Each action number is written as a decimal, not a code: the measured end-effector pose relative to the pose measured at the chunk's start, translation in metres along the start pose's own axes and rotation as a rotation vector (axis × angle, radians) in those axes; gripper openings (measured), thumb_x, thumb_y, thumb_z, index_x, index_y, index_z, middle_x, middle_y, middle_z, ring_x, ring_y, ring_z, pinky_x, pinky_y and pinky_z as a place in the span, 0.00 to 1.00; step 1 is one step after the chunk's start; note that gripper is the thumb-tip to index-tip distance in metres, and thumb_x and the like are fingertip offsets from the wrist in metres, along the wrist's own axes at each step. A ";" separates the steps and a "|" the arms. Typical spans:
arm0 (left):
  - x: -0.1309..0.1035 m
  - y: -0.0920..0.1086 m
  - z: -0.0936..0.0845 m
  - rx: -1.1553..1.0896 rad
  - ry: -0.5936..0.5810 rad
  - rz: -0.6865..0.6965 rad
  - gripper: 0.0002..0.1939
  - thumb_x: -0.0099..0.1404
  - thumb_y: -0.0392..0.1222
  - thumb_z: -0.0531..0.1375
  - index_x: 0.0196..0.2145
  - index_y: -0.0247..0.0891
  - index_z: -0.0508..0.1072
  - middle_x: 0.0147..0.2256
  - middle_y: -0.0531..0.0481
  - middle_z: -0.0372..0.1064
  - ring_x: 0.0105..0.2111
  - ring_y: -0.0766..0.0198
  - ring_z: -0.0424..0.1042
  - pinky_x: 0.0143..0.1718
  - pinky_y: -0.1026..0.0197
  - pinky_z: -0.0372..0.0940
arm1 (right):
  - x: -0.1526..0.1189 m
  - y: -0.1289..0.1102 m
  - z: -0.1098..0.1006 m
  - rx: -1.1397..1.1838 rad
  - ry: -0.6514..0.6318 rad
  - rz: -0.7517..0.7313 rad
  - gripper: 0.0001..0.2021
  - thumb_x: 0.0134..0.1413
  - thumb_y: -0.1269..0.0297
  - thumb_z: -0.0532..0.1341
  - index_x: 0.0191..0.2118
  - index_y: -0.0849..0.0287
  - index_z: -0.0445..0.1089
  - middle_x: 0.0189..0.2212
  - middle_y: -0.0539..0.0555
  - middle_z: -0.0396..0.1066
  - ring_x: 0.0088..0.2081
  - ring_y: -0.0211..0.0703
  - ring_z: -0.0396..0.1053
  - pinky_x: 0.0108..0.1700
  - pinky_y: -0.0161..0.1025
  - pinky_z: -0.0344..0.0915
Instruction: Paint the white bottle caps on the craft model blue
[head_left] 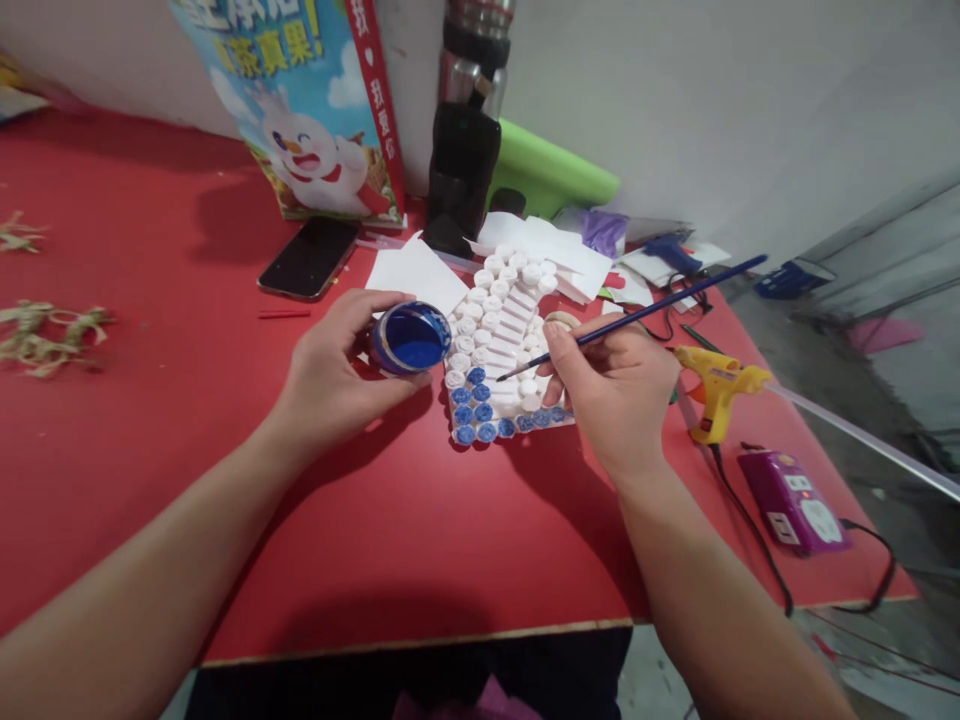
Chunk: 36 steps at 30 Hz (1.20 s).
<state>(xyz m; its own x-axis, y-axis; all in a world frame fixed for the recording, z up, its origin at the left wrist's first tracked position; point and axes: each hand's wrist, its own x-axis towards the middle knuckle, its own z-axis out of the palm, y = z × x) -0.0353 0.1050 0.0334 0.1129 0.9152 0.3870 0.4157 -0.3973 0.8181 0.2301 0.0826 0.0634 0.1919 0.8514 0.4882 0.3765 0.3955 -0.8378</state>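
Observation:
My left hand (334, 365) is closed around a small open jar of blue paint (412, 340), its mouth tilted toward me. Between the thumb and fingers of my right hand (619, 385) is a thin blue paintbrush (637, 315), and its dark tip points down to the left over the craft piece. A pale round lid or disc (561, 320) shows by the right fingers; whether they hold it I cannot tell. The craft piece (502, 345) is a board covered with small white rolled rounds and strips. Rounds along its near edge and lower left corner are blue.
A yellow glue gun (716, 385) and a purple power socket (795, 500) with cords lie at right. Behind stand a printed paper bag (315, 130) and a dark bottle (461, 170). A phone (309, 258) and white paper (416, 278) lie nearer. Raffia knots (52, 335) are at left.

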 end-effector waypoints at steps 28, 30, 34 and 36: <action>0.006 -0.017 0.002 -0.006 0.080 0.033 0.35 0.55 0.46 0.83 0.59 0.41 0.83 0.55 0.46 0.84 0.51 0.49 0.83 0.51 0.48 0.78 | -0.007 -0.005 -0.009 0.244 0.035 0.004 0.19 0.78 0.47 0.69 0.36 0.50 0.66 0.26 0.44 0.80 0.17 0.34 0.72 0.18 0.34 0.66; 0.006 -0.022 0.003 -0.015 0.112 0.043 0.36 0.52 0.46 0.83 0.58 0.40 0.84 0.53 0.46 0.84 0.50 0.50 0.83 0.49 0.51 0.77 | -0.018 0.008 -0.005 0.324 0.054 0.016 0.21 0.75 0.47 0.71 0.35 0.50 0.66 0.24 0.43 0.78 0.16 0.33 0.70 0.17 0.34 0.62; 0.007 -0.026 0.004 -0.013 0.143 0.036 0.39 0.50 0.46 0.83 0.59 0.37 0.85 0.53 0.44 0.85 0.50 0.51 0.84 0.48 0.53 0.77 | -0.027 0.024 0.001 0.347 -0.009 0.068 0.19 0.75 0.49 0.70 0.35 0.50 0.67 0.24 0.44 0.78 0.17 0.34 0.71 0.19 0.35 0.63; 0.008 -0.026 0.004 0.001 0.150 0.032 0.38 0.49 0.45 0.83 0.59 0.36 0.85 0.53 0.43 0.85 0.50 0.51 0.84 0.49 0.52 0.77 | -0.027 0.027 0.002 0.353 -0.028 0.097 0.17 0.74 0.53 0.70 0.34 0.50 0.68 0.24 0.44 0.78 0.17 0.34 0.71 0.19 0.35 0.63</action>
<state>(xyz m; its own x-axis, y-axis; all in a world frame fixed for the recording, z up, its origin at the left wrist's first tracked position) -0.0415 0.1231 0.0137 -0.0097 0.8814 0.4722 0.4151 -0.4261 0.8039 0.2329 0.0713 0.0274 0.1844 0.8980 0.3994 0.0206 0.4028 -0.9151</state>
